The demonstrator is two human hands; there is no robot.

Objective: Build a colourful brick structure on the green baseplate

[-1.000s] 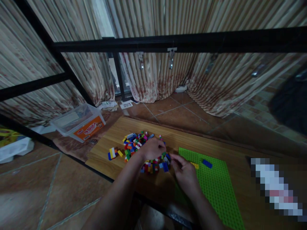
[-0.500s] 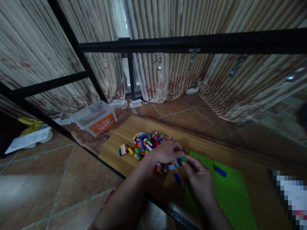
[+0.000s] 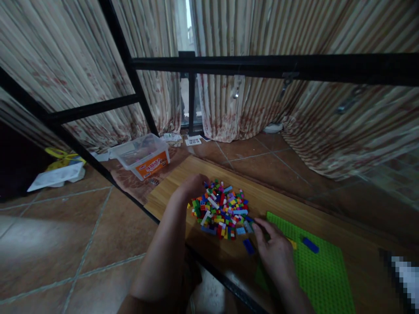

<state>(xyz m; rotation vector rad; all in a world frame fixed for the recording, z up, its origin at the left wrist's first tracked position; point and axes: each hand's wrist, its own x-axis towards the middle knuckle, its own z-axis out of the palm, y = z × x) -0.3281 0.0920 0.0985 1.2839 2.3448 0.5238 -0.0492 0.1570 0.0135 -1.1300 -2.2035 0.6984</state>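
Observation:
My left hand [image 3: 195, 185] is bent down at the far left side of a heap of small toy building bricks [image 3: 225, 207]; its fingers are mostly hidden. My right hand [image 3: 274, 246] is at the near left edge of a green studded baseplate [image 3: 322, 266]. Its thumb and index finger come together, and what is between them I cannot make out. A blue brick [image 3: 310, 245] lies on the baseplate, and a yellow brick [image 3: 292, 243] shows partly behind my right hand. Left of that hand, a dark blue brick [image 3: 248, 247] lies on the wooden table.
The wooden table [image 3: 193, 165] carries the bricks and baseplate. Beyond its left end a clear plastic box [image 3: 142, 155] with an orange label stands on the floor. A black metal frame [image 3: 229, 65] crosses in front of striped curtains [image 3: 222, 113]. White packaging [image 3: 59, 176] lies farther left.
My left hand has moved left, away from my right hand to the heap's far left side, uncovering more bricks. The green brick between the hands is no longer visible there. The view has shifted slightly.

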